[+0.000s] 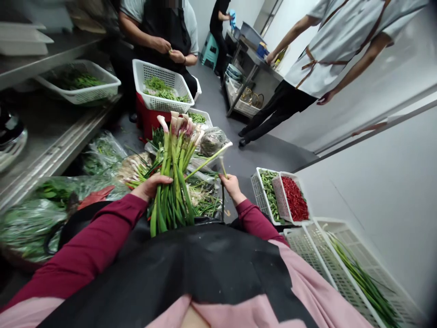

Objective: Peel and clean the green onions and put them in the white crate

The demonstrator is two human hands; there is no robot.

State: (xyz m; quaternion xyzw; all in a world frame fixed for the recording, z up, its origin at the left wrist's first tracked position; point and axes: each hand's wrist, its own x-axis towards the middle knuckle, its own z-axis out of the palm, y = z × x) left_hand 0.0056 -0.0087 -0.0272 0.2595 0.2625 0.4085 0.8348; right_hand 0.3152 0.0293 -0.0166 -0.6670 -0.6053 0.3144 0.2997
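Observation:
My left hand [155, 184] is closed around a thick bunch of green garlic [174, 168], its pale purple-white bulbs pointing up and away from me. The green leaves hang down toward my black apron [205, 259]. One stalk [210, 161] leans out of the bunch to the right. To the right of it, my right hand [232, 187] pinches a thin, pale stalk [223, 167], with a dark leaf hanging below the fingers. Loose trimmings and roots [206, 198] lie below, between my hands.
Bagged greens [34, 223] are at left beside a steel shelf [61, 150]. Ahead, a white basket of green pods [164, 86] stands before a seated person. Baskets of red chillies [296, 198] and long green stalks [365, 273] are at right. Another person stands at the right.

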